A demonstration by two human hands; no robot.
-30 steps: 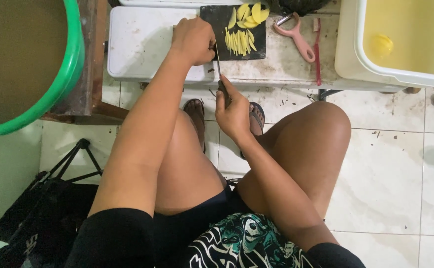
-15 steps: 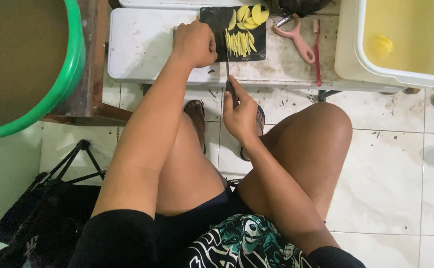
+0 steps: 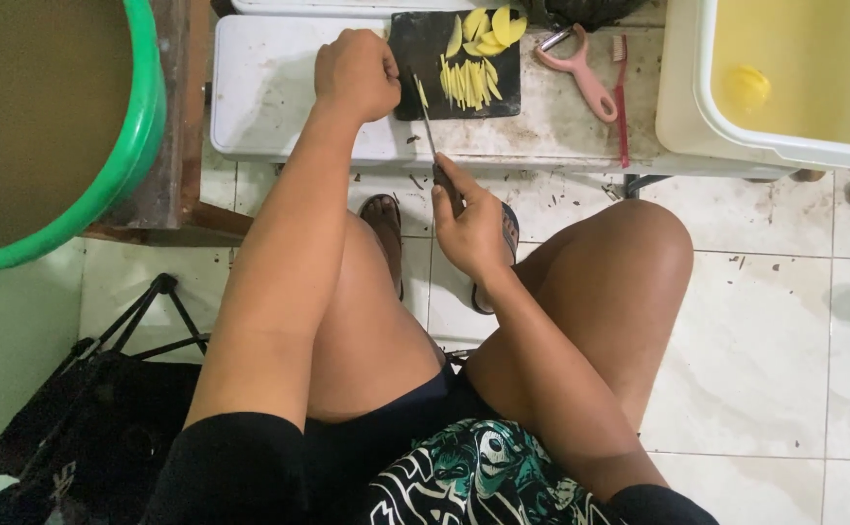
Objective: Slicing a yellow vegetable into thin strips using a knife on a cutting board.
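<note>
Yellow strips (image 3: 468, 83) lie in a row on the black board (image 3: 415, 49), with wider slices (image 3: 488, 29) piled at its far edge. Board sits on the white surface (image 3: 269, 87). Right hand (image 3: 473, 228) has fingers wrapped around the knife (image 3: 428, 122) handle; blade points toward the board, tip just beside one loose strip (image 3: 421, 90). Left hand (image 3: 355, 73) rests at the board's left edge, fingers curled into a fist; cannot tell whether it grips anything. Pink peeler (image 3: 580, 73) lies right of the board. White tub (image 3: 784, 87) further right, green basin (image 3: 138, 146) left.
</note>
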